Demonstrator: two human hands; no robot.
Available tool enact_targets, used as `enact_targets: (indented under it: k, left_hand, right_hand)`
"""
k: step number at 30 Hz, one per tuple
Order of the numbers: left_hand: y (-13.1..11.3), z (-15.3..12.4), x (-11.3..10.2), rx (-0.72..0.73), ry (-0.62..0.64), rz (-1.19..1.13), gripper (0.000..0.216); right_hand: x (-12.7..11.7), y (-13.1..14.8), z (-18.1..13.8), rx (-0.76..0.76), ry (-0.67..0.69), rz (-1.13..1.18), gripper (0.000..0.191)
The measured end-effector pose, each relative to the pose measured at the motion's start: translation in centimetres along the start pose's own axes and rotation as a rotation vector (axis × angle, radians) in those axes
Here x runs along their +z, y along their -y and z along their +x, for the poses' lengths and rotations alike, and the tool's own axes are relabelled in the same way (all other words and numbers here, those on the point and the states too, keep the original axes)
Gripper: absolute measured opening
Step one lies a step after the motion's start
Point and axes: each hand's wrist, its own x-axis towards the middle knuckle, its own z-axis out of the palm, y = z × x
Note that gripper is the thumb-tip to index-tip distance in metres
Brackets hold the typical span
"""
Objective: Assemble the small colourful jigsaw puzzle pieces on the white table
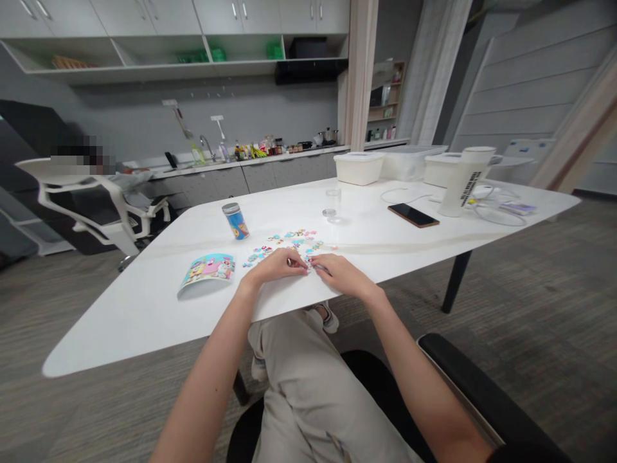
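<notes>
My left hand (281,265) and my right hand (337,271) meet over the near edge of the white table (125,308). Their fingertips are pinched close together around a small jigsaw puzzle piece (309,260), mostly covered by the fingers. Just beyond my hands, several colourful jigsaw puzzle pieces (261,252) lie scattered. To the left rests a curled picture sheet (208,269) with bright cartoon figures. Behind it stands a blue cylindrical can (236,222) with a silver lid.
A clear jar (332,197) and a round clear lid (329,213) stand past the pieces. On the right are a phone (413,215), a tall white cup (465,183), cables and a white lidded bin (357,168). A person sits in a white chair (81,193) at far left.
</notes>
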Motion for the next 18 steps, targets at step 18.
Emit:
enact_targets:
  k: [18]
  left_hand:
    - [1.1,0.2,0.9,0.042,-0.226,0.188,0.032]
  right_hand:
    - [0.3,-0.3,0.0,0.006,-0.032,0.004,0.030]
